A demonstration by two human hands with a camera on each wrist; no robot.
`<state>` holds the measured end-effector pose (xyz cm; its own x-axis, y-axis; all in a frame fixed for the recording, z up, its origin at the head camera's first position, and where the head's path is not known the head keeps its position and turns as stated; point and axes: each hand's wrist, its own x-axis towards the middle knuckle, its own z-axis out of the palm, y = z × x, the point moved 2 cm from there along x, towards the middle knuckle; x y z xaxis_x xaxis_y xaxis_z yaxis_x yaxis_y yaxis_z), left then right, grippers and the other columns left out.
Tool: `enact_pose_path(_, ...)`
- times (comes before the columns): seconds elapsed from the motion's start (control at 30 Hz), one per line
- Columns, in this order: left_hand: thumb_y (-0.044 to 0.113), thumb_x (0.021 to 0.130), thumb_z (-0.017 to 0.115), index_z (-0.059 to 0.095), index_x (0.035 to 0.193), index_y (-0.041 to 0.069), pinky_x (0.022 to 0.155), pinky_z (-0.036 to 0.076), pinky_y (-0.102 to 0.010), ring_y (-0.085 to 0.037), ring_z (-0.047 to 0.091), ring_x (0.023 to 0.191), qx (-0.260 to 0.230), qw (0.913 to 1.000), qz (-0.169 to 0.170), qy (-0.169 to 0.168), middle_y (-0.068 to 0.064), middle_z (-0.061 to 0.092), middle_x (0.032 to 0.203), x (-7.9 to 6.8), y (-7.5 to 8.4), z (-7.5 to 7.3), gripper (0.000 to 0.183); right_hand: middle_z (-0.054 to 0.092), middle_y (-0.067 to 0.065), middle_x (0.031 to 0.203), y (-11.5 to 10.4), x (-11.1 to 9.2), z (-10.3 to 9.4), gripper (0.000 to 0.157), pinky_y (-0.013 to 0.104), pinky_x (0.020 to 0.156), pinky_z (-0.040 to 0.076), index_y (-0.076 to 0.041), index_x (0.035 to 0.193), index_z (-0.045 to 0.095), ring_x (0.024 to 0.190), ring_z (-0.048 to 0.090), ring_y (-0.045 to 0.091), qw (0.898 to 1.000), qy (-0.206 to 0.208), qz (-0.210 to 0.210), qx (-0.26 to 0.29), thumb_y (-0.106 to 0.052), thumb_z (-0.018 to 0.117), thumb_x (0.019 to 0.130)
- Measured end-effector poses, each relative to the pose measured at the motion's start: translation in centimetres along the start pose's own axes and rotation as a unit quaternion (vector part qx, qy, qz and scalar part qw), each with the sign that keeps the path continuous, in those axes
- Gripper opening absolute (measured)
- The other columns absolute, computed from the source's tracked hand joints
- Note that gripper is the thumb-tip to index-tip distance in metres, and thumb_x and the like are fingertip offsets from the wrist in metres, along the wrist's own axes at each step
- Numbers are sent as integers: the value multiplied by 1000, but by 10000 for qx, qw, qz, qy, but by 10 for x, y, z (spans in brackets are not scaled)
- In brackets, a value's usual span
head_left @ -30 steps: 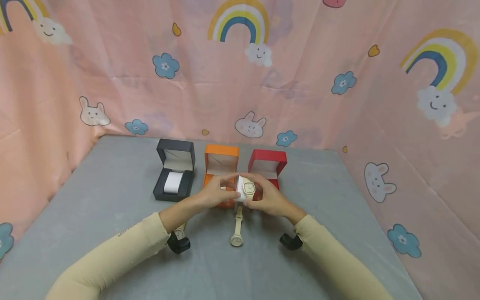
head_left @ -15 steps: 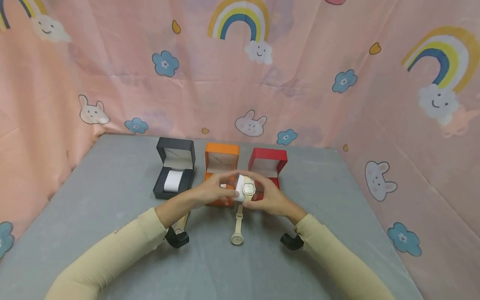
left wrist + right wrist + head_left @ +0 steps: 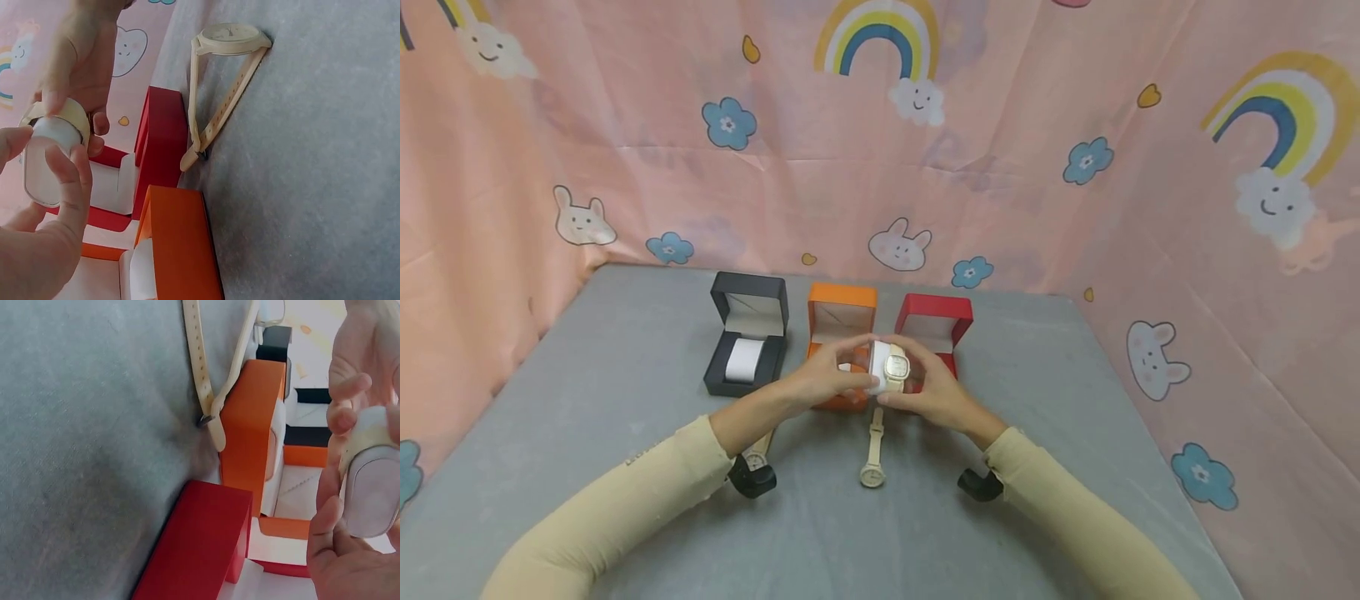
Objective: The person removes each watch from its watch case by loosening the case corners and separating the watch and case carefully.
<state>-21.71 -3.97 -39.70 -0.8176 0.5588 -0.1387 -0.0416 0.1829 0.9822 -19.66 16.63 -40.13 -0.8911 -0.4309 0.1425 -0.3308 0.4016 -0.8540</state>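
Both hands meet above the fronts of the orange and red boxes, holding a white watch cushion with a cream-strapped watch (image 3: 897,367) around it. My left hand (image 3: 823,375) grips the bare white end of the cushion (image 3: 878,364) between thumb and fingers. My right hand (image 3: 942,392) holds the watch end from the other side. In the right wrist view the smooth oval end of the cushion (image 3: 374,494) shows, with the strap behind it. A second cream watch (image 3: 872,475) lies on the table below the hands, its strap still buckled in a loop.
An open black box (image 3: 718,367) with a white cushion (image 3: 745,360), an open orange box (image 3: 842,296) and an open red box (image 3: 936,307) stand in a row on the grey table (image 3: 1045,375). Another watch (image 3: 758,454) lies partly behind the left wrist's black camera (image 3: 752,479).
The hands have lifted the cushion and watch slightly and tilted them a little. The boxes and the watches on the table stay put; the head view shifts slightly.
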Motion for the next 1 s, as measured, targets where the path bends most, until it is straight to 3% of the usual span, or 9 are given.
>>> enact_pose_path(0.23,12,91,71,40,156,17,71,54,-25,-14,67,77,197,9998,-44,14,-18,59,128,-2,1,-3,72,52,7,145,0,0,0,77,26,89,55,-22,151,45,122,49,26,9995,-165,-203,-193,-6,78,83)
enact_pose_path(0.5,11,92,70,38,157,15,72,54,-26,-13,66,83,270,9994,96,-179,-21,58,131,-4,0,-8,73,50,13,145,-2,-3,-5,86,31,83,60,-11,156,36,113,56,30,9989,-392,-136,228,-6,80,82)
enact_pose_path(0.7,11,92,70,37,158,15,72,55,-26,-12,67,86,240,9991,158,-314,-21,58,132,-6,0,-10,73,52,14,142,-1,-2,-7,86,26,83,59,-13,156,37,112,57,29,9978,-505,-24,421,-3,80,83)
enact_pose_path(1.0,12,93,69,36,158,16,72,54,-25,-14,65,88,212,9986,109,-463,-21,57,134,-9,4,-12,73,50,13,143,-2,-2,-9,81,28,84,59,-17,154,41,116,54,30,9954,-610,-64,732,-2,79,84)
